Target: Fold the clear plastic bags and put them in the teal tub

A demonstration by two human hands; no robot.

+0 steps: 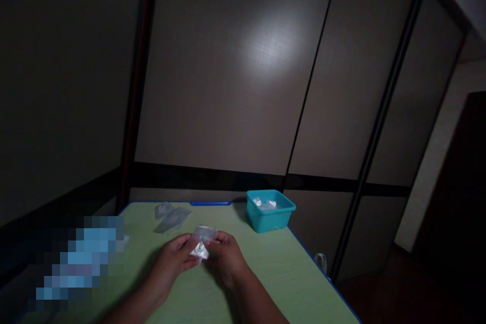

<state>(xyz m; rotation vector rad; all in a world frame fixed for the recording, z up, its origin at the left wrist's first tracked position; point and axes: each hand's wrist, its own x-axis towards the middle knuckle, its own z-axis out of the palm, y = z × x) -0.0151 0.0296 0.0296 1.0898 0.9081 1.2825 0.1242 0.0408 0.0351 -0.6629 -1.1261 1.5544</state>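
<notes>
Between my two hands is a small clear plastic bag (205,233), shiny and crumpled at its lower part. My left hand (177,254) pinches its left side, and my right hand (226,254) grips the right side, thumbs toward each other. Both hands are just above the green table. Whether anything lies inside the bag cannot be made out. Past my left hand, more clear plastic bags (172,217) lie loose on the table.
A teal plastic basket (269,219) holding shiny clear packets (266,204) stands at the table's back right corner. The green table (281,273) has a blue edge. Wardrobe panels (228,86) rise behind it. A blurred-out blue patch (83,255) covers the left side.
</notes>
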